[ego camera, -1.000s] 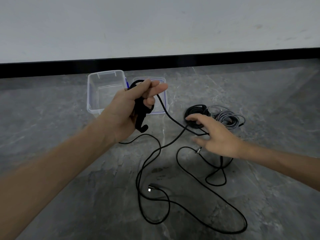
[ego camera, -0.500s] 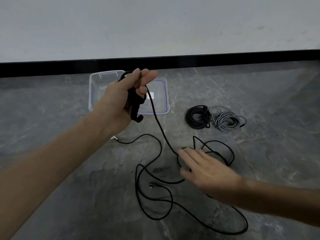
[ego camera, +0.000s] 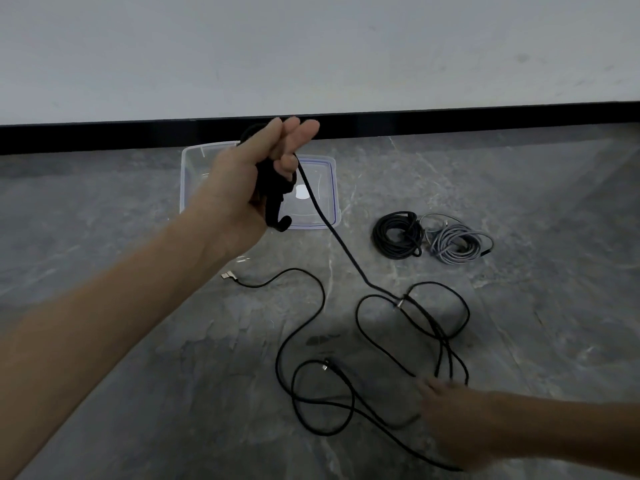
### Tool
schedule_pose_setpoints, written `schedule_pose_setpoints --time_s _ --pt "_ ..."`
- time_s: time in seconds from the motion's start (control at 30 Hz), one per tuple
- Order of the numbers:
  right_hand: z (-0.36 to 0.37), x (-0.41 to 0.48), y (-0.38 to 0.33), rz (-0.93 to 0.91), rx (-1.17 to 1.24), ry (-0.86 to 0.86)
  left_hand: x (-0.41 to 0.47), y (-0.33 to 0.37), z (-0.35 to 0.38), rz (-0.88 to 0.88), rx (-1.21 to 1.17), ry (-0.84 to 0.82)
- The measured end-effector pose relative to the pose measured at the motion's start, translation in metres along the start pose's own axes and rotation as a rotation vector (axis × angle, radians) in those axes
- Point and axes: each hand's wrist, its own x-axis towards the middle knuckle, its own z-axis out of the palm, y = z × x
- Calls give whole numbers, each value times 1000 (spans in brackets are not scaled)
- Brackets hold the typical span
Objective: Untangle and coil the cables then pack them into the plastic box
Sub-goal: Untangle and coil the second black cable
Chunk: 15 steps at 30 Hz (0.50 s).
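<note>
My left hand (ego camera: 242, 188) is raised in front of the clear plastic box (ego camera: 194, 168) and grips a small bundle of wound black cable (ego camera: 273, 202). From that bundle the black cable (ego camera: 332, 233) runs down to the floor, where it lies in tangled loops (ego camera: 429, 327) with other black cable. My right hand (ego camera: 453, 420) is low at the right, palm down on the loops near the floor; whether its fingers grip a strand is hidden. A coiled black cable (ego camera: 398, 237) and a coiled grey cable (ego camera: 457, 245) lie side by side to the right of the box lid (ego camera: 322, 188).
The grey stone floor meets a white wall with a black skirting board (ego camera: 450, 119) just behind the box. A loose cable end with a metal plug (ego camera: 228, 276) lies under my left forearm.
My left hand has lifted the wound bundle higher, pulling the cable taut. My right hand has moved from the coiled cables down and toward me, onto the tangled loops.
</note>
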Motion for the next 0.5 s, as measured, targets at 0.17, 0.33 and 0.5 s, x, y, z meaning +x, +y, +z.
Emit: schedule_pose_setpoints --time_s 0.17,0.33,0.5 --pt "-99 -38 -10 -33 277 809 -5 -12 7 -51 29 -58" --pt "-156 -40 15 29 870 1354 -9 -18 12 -58 101 -96" --pt "-168 -3 28 -159 1112 1146 -13 -18 13 -132 10 -107"
